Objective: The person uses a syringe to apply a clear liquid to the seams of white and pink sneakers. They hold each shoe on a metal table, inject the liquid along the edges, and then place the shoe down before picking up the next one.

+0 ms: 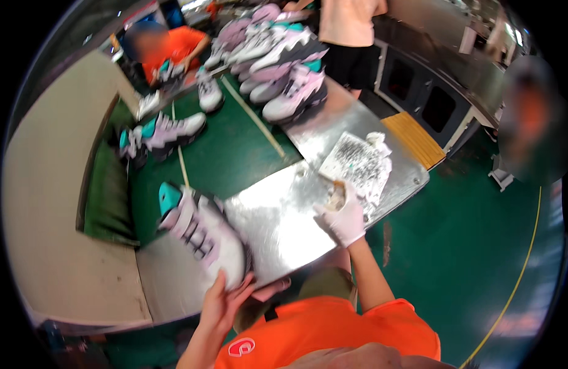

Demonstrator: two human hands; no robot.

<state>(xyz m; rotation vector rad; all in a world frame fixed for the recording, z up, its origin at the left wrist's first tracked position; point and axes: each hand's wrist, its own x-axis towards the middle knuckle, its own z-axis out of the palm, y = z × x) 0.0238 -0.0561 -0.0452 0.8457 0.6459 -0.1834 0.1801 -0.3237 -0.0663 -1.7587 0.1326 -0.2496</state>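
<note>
My bare left hand (225, 302) grips the toe of a white and pale lilac sneaker (205, 234) at the near left. Its teal heel collar points away from me, and its dark laces face up. My right hand (345, 222), in a white glove, is closed over the metal table (278, 209). A small whitish and brown thing (337, 195) shows at its fingers; its kind is unclear. Just beyond that hand lies a white cloth or paper sheet (358, 161) covered with black smudges, crumpled along its right side.
Past the metal table runs a green conveyor belt (235, 141) with more sneakers (173, 130) on it. Many shoes are heaped (275, 67) at the far end. A beige panel (56, 184) bounds the left. Two co-workers are beyond the belt; another blurred person is at far right.
</note>
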